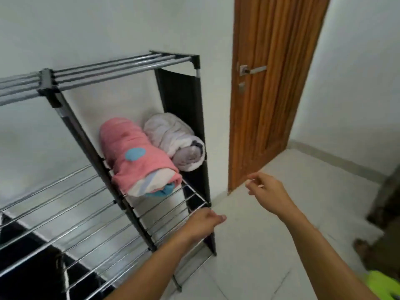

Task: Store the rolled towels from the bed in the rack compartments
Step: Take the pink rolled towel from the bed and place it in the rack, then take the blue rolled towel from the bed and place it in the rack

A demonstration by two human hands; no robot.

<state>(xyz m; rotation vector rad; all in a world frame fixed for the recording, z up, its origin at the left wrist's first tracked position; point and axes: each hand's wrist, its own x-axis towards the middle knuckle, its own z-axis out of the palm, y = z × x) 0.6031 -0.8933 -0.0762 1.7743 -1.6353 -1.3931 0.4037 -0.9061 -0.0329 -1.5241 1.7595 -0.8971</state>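
Both hands, left and right, hung loose and empty beside the rack; its pink towel, beside a white one, overhung the rods and could slide off.

You face a black-framed rack with silver metal bars standing against a white wall. In its right-hand compartment, on the upper shelf, a pink rolled towel with a blue patch lies beside a pale lilac-white rolled towel, the two touching, their rolled ends towards you. Your left hand hovers by the rack's front right edge, fingers loosely curled, holding nothing. Your right hand hangs in the air over the pale tiled floor, fingers relaxed and empty. An orange-brown wooden door with a silver lever handle stands just right of the rack.
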